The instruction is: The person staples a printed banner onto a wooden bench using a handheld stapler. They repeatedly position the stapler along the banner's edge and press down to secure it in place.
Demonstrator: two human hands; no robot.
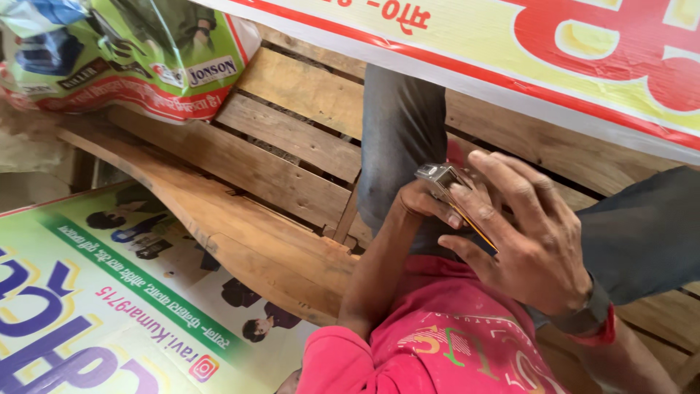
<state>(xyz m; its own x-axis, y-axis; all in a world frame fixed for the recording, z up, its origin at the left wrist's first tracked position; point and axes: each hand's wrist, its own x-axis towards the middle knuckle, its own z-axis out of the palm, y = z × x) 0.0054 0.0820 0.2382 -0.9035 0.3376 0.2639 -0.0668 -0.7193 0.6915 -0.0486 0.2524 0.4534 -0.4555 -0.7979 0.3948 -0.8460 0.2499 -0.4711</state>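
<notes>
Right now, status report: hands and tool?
Left hand and right hand both grip metal stapler. Held over knee. Wooden frame below; banner overhead, nothing blocking.

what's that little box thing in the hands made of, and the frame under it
Box: looks like metal, with a shiny silvery glint at its corner; a dark edge with a coloured stripe runs under the right hand. The left hand grips it from below.
Frame: bare wood, matte brown slats with visible grain and gaps, seemingly unpainted.
</notes>
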